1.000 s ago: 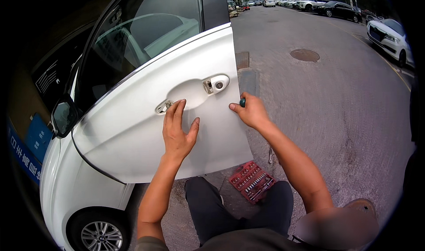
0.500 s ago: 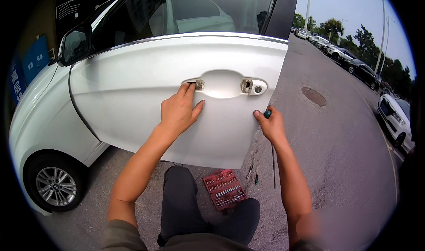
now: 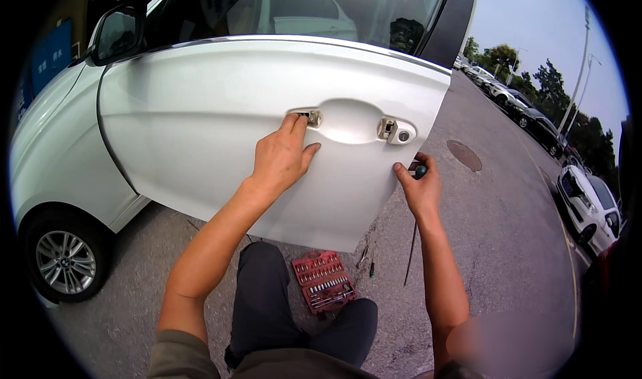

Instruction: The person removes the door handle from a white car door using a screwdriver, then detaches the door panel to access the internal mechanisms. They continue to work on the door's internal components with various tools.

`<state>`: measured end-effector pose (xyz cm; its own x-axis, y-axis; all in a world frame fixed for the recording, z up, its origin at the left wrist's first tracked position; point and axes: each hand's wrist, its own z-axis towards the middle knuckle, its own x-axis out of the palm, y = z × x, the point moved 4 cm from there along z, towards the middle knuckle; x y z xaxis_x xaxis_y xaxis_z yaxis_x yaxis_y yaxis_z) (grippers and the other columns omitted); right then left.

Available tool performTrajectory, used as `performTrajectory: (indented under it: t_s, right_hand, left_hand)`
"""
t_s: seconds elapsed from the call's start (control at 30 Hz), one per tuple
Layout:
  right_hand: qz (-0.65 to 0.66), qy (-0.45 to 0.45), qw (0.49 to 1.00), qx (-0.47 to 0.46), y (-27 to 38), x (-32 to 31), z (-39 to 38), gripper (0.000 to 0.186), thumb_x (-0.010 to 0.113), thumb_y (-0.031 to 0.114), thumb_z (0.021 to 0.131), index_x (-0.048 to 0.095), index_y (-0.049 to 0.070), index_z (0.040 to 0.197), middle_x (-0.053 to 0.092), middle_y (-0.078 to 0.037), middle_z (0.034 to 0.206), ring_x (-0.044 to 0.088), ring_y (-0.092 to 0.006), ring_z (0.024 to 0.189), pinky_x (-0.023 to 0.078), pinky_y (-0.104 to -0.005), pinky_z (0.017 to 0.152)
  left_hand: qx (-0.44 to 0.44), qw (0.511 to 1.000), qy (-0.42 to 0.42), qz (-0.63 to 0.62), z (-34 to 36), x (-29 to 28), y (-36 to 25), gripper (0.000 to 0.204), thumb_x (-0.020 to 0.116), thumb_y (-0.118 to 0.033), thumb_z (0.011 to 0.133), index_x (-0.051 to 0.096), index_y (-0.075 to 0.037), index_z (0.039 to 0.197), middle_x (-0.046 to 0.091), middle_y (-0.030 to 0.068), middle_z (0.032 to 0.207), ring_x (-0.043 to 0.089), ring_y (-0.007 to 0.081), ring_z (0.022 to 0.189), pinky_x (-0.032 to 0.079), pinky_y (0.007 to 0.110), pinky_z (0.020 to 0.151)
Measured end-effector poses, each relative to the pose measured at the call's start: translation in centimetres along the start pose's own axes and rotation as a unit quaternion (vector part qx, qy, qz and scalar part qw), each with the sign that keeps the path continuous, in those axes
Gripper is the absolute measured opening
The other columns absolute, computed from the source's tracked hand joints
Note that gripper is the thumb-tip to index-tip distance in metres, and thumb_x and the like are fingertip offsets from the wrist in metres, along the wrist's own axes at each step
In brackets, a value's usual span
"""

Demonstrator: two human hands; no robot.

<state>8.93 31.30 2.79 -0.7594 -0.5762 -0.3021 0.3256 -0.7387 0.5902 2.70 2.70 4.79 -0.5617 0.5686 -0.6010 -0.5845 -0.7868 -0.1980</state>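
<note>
A white car door (image 3: 221, 138) stands in front of me with its outer pull handle off. My left hand (image 3: 284, 155) reaches to the front handle opening (image 3: 313, 117). Its first fingertips are in the recess and partly hidden, and its thumb stands apart near the panel. At the door's rear edge, my right hand (image 3: 422, 185) grips a long screwdriver (image 3: 420, 172) by its dark green handle, the thin shaft pointing down. The right thumb touches the door edge; some fingers are hidden behind the hand. Above it sits the rear handle mount with a lock cylinder (image 3: 403, 136).
A red socket set case (image 3: 324, 282) lies unfolded on the asphalt by my knees. A small green-handled screwdriver (image 3: 372, 269) lies beside it. The front wheel (image 3: 67, 255) is at left. A manhole cover (image 3: 464, 156) and parked cars (image 3: 588, 198) are at right.
The view has shifted slightly, so the handle openings appear further right. My left fingertips stay at the front opening. My right hand still grips the screwdriver at the door edge.
</note>
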Motion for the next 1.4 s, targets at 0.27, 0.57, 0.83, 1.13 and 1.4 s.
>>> performTrajectory:
  t_s: [0.27,0.57,0.83,1.13,1.4]
  right_hand:
    - [-0.106,0.014,0.994,-0.014,6.4,0.3,2.1,0.071,0.082,0.042,0.076,0.052,0.0,0.125,0.069,-0.02,0.091,0.069,-0.0335,0.084,0.054,-0.0409,0.074]
    - [-0.14,0.005,0.989,-0.046,6.7,2.1,3.0,0.044,0.076,0.027,0.078,0.052,0.001,0.104,0.068,-0.021,0.087,0.068,-0.0377,0.079,0.052,-0.0452,0.067]
    - [-0.162,-0.003,0.985,-0.055,6.5,1.8,2.6,0.047,0.08,0.033,0.077,0.056,0.001,0.101,0.068,-0.02,0.086,0.069,-0.0354,0.077,0.054,-0.0423,0.065]
    - [-0.144,-0.007,0.984,-0.103,6.6,2.0,2.3,0.045,0.079,0.032,0.08,0.057,0.001,0.105,0.068,-0.018,0.085,0.068,-0.0341,0.073,0.053,-0.0424,0.063]
    - [-0.142,0.003,0.985,-0.101,6.7,1.7,2.3,0.042,0.078,0.028,0.081,0.057,0.001,0.106,0.068,-0.018,0.085,0.068,-0.0351,0.074,0.053,-0.0425,0.064]
  left_hand:
    - [-0.018,1.0,-0.005,0.005,-0.5,0.4,0.4,0.056,0.069,-0.029,0.088,0.051,0.002,0.132,0.054,0.0181,0.135,0.068,0.0347,0.095,0.056,0.041,0.077]
    - [-0.004,1.0,0.0,0.016,-0.3,-0.1,0.1,0.055,0.069,-0.029,0.088,0.052,0.001,0.13,0.057,0.0183,0.131,0.068,0.0333,0.094,0.057,0.041,0.076]
    - [-0.002,1.0,-0.011,0.007,-0.3,0.1,0.6,0.054,0.07,-0.028,0.087,0.054,0.002,0.128,0.057,0.0181,0.13,0.068,0.034,0.093,0.056,0.042,0.074]
    - [0.009,1.0,-0.025,-0.001,-0.6,0.5,0.6,0.054,0.07,-0.026,0.087,0.053,0.003,0.128,0.056,0.0197,0.13,0.068,0.0345,0.093,0.056,0.042,0.075]
    - [0.003,1.0,-0.023,-0.021,-0.6,0.6,0.4,0.054,0.069,-0.025,0.086,0.052,0.003,0.129,0.055,0.0202,0.131,0.067,0.0348,0.094,0.056,0.042,0.076]
